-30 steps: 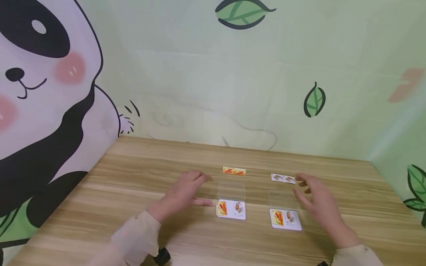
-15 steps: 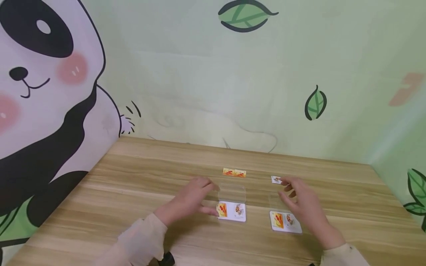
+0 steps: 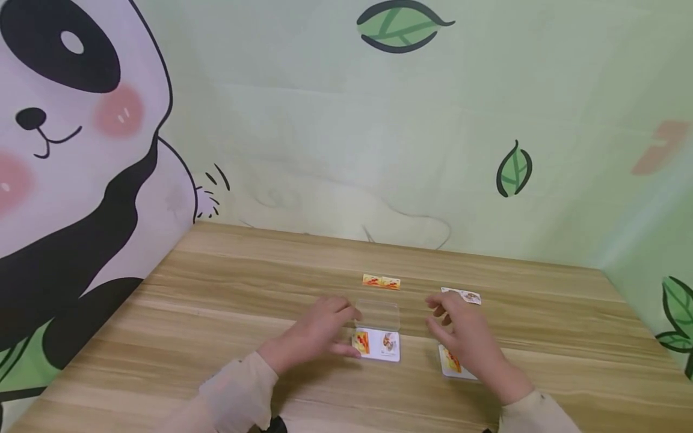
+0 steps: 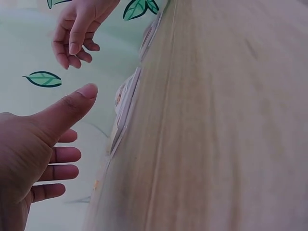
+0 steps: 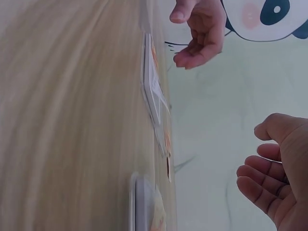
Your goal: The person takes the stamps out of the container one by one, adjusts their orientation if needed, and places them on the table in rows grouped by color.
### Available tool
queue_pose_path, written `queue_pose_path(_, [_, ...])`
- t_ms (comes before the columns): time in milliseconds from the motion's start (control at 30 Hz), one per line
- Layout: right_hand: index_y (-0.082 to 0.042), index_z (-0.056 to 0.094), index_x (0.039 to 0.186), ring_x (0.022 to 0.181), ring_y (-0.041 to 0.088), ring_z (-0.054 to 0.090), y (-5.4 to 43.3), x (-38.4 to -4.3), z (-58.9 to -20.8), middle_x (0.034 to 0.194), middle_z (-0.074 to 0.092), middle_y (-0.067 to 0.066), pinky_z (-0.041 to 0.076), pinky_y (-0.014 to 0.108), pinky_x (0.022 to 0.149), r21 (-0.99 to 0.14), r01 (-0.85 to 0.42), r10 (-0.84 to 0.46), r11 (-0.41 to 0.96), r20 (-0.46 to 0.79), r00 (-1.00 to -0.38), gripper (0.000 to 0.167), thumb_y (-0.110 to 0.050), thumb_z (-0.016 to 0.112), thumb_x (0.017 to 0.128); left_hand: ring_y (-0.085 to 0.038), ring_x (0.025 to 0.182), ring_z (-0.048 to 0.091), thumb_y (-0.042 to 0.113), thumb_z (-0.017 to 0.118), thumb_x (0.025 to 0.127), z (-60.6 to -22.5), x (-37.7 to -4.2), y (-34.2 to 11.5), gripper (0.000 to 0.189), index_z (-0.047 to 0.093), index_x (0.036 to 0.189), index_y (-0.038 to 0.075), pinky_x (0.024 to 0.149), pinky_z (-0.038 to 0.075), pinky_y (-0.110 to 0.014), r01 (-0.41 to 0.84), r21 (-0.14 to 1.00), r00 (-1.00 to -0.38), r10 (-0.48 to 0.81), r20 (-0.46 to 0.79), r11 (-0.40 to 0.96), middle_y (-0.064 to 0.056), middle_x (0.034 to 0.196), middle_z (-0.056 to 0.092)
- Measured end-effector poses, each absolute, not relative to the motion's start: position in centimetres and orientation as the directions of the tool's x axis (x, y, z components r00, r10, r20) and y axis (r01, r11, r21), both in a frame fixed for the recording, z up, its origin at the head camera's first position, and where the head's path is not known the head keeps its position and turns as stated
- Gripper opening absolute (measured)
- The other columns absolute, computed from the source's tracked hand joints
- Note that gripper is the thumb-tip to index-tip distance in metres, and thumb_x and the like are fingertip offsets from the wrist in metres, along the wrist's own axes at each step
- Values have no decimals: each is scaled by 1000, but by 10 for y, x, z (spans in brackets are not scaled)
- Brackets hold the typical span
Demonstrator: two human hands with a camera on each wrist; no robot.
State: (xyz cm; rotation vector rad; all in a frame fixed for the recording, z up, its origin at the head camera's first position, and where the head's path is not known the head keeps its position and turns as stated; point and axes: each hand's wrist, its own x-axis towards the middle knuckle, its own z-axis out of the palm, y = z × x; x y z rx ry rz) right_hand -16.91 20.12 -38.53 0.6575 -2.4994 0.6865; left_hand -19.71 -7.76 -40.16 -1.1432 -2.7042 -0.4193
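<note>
A small white case (image 3: 376,347) lies on the table with its clear lid (image 3: 378,316) folded back. It bears an orange-yellow picture piece (image 3: 361,342) and a whitish picture piece (image 3: 388,343). My left hand (image 3: 314,337) hovers at its left side, thumb and fingers apart, holding nothing. My right hand (image 3: 468,334) is raised above a second white case (image 3: 459,375), hiding its lid and right half; an orange-yellow piece (image 3: 451,361) still shows there. Its fingers are loosely bent with nothing in them. In the right wrist view, one piece (image 5: 157,91) tilts up from its case.
Behind the left case lies a pair of orange-yellow picture pieces (image 3: 381,281). A pair of whitish picture pieces (image 3: 471,297) sits farther right, partly behind my right hand. The wooden table (image 3: 227,288) meets a wall (image 3: 303,120) printed with a panda and leaves.
My right hand has moved left from beside the right case to over it. My left hand has shifted right, closer to the left case. The cases and pieces stay where they were.
</note>
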Motion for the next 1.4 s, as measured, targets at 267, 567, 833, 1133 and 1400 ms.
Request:
queue_pose_path(267, [-1, 63, 101, 79, 14, 62, 184, -172, -386, 94, 66, 7, 54, 22, 64, -313, -616, -388, 723, 554, -736, 23, -4, 73, 80, -19, 110, 56, 53, 77, 69, -408, -196, -78, 63, 62, 116, 14, 102, 44, -38, 705, 231, -709, 664, 238, 670, -1, 114, 62])
queue_pose_path(567, [-3, 64, 101, 78, 14, 61, 164, -173, -385, 93, 65, 7, 54, 21, 67, -389, -619, -426, 682, 476, -769, 21, -6, 72, 82, -17, 107, 56, 53, 77, 69, -414, -197, -81, 62, 62, 115, 14, 99, 44, -37, 677, 247, -736, 639, 222, 694, 1, 111, 63])
queue_pose_path(833, [-5, 65, 99, 81, 16, 62, 149, -174, -388, 95, 65, 6, 55, 25, 69, -418, -598, -471, 684, 373, -799, 18, -10, 70, 84, -18, 105, 57, 48, 79, 70, -419, -198, -82, 57, 63, 112, 13, 99, 44, -38, 659, 276, -752, 619, 228, 700, 1, 108, 63])
queue_pose_path(1133, [-5, 65, 99, 80, 16, 63, 132, -173, -390, 94, 65, 5, 53, 22, 69, -417, -632, -545, 654, 321, -775, 17, -13, 70, 85, -16, 103, 56, 47, 79, 71, -425, -197, -82, 53, 63, 109, 13, 97, 44, -37, 663, 283, -748, 624, 227, 693, 1, 107, 62])
queue_pose_path(1400, [-4, 65, 93, 78, 16, 59, 123, -175, -396, 88, 61, 5, 49, 19, 66, -438, -630, -560, 642, 293, -775, 12, -9, 68, 83, -15, 104, 54, 47, 78, 74, -428, -199, -80, 51, 64, 110, 14, 96, 44, -36, 665, 281, -747, 628, 220, 692, 2, 107, 61])
